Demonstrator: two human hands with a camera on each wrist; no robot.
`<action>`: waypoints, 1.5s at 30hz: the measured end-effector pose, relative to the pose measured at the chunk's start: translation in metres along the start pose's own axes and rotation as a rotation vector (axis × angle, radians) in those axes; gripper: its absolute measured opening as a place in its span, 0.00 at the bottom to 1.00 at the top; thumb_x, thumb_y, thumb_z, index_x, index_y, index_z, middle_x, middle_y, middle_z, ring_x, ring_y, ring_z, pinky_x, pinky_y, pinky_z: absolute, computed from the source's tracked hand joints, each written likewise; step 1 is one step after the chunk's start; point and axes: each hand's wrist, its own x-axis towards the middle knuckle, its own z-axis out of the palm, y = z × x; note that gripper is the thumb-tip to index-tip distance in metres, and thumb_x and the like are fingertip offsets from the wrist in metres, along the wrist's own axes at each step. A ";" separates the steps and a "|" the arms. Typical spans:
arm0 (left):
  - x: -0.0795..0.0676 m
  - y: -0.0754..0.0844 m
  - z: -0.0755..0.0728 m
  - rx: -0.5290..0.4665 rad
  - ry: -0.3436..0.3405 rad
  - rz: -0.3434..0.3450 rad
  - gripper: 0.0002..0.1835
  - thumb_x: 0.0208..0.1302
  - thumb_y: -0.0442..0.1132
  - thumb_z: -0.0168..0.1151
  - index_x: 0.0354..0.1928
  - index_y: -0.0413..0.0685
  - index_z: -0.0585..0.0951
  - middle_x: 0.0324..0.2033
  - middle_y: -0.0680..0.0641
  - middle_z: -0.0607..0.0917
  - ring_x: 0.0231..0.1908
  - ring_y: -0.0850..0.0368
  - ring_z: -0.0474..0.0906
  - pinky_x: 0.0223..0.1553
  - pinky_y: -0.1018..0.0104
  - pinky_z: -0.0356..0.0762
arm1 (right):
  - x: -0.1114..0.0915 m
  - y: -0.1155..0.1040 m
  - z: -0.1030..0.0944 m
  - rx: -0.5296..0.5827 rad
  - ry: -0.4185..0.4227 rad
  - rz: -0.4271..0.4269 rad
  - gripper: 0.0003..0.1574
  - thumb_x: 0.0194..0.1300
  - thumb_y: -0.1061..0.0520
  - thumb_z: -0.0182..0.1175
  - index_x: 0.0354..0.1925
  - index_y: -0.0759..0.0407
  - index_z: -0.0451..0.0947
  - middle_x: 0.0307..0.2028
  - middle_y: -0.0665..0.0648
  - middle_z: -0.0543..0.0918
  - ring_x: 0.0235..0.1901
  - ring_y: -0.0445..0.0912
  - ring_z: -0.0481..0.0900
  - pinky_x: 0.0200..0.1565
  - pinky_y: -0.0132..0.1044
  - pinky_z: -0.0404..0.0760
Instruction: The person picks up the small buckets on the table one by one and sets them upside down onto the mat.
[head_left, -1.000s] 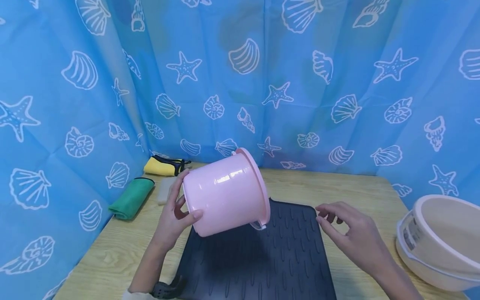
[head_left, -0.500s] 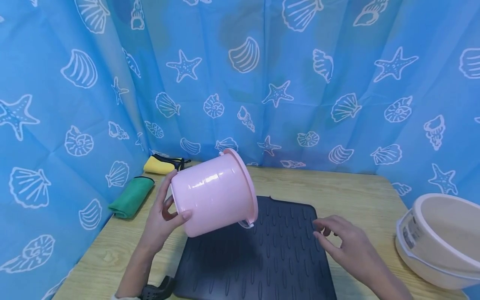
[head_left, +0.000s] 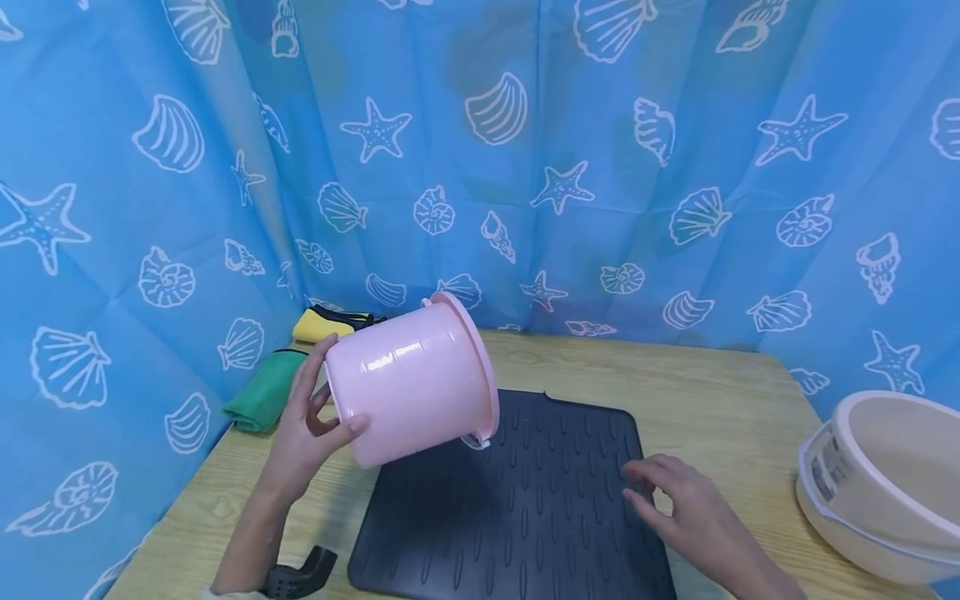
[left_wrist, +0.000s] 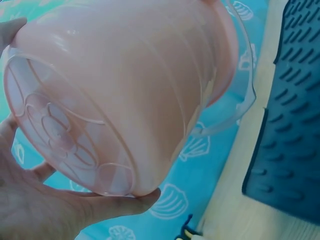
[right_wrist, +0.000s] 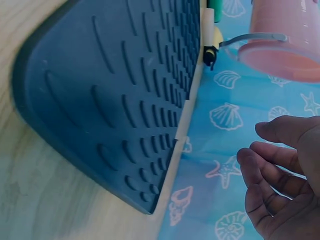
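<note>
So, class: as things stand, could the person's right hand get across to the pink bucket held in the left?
Probably yes. The right hand hovers open over the dark mat, and nothing stands between it and the pink bucket, which the left hand holds tilted above the mat's left side.

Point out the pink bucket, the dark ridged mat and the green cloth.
pink bucket (head_left: 408, 387), head view, on its glossy side wall.
dark ridged mat (head_left: 540, 508), head view, on a bare ridged patch near its middle.
green cloth (head_left: 262, 393), head view, on its folded top surface.
</note>
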 end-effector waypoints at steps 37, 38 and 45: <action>-0.003 0.009 -0.035 0.093 -0.033 0.016 0.51 0.58 0.29 0.68 0.78 0.68 0.54 0.72 0.55 0.52 0.69 0.31 0.55 0.45 0.63 0.82 | -0.024 0.015 0.041 -0.033 -0.360 -0.032 0.14 0.60 0.51 0.72 0.42 0.53 0.86 0.38 0.42 0.78 0.37 0.39 0.77 0.38 0.40 0.81; -0.003 0.009 -0.037 0.106 -0.034 0.018 0.51 0.58 0.29 0.68 0.78 0.68 0.54 0.73 0.55 0.52 0.69 0.31 0.55 0.46 0.62 0.81 | -0.026 0.015 0.042 -0.038 -0.367 -0.024 0.14 0.59 0.50 0.73 0.42 0.53 0.86 0.38 0.42 0.77 0.37 0.39 0.77 0.38 0.40 0.80; 0.000 0.012 -0.051 0.194 -0.054 0.027 0.53 0.58 0.31 0.70 0.79 0.66 0.51 0.74 0.51 0.49 0.68 0.29 0.54 0.52 0.39 0.75 | -0.029 0.019 0.048 -0.078 -0.418 0.054 0.14 0.55 0.51 0.75 0.40 0.52 0.85 0.36 0.43 0.75 0.34 0.38 0.75 0.36 0.37 0.79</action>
